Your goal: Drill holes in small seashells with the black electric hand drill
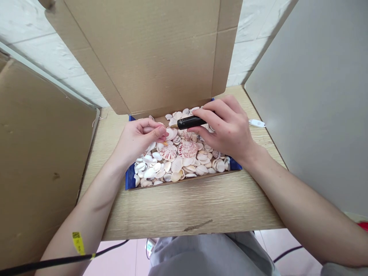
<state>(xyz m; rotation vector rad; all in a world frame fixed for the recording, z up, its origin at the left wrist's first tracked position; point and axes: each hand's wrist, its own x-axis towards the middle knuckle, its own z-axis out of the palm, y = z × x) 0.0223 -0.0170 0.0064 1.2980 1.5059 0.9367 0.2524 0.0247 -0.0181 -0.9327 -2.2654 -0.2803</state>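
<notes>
My right hand (230,126) grips a black handheld mini drill (189,122) with a brass-coloured tip, held nearly level and pointing left. My left hand (136,138) is closed in a pinch on a small pale seashell (170,134), partly hidden by the fingertips. The drill's tip meets or nearly meets the shell; contact is unclear. Both hands are above a shallow cardboard box (130,177) with blue ends, filled with loose white and pinkish shells. Red-streaked scallop shells (187,148) lie near its middle.
Behind the shells stands a tall cardboard flap (161,57). A cardboard panel (37,165) bounds the left, a grey panel (316,96) the right. A white inline switch (257,123) lies on the wooden table (189,211). A black cable (57,263) crosses at lower left.
</notes>
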